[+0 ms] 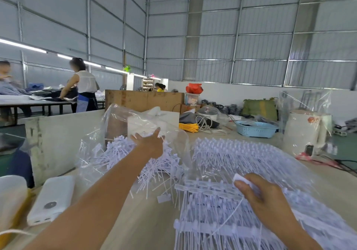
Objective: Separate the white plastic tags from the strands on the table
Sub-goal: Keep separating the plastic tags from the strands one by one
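Note:
A loose heap of separated white plastic tags (154, 164) lies in an open clear plastic bag (146, 120) at the table's middle. My left hand (150, 143) reaches out over this heap with its fingers spread and nothing in it. Sheets of joined white tag strands (241, 157) cover the right side of the table. One strip of strands (204, 189) lies in front of me. My right hand (260, 193) rests on that strip, its fingers curled round a small white piece.
A white power bank (52, 197) and a translucent container (11, 197) sit at the near left. A white board (58, 139) stands behind them. A blue basket (257, 129), a yellow cord (188, 127) and a bagged white appliance (305, 131) stand further back. People work at far tables.

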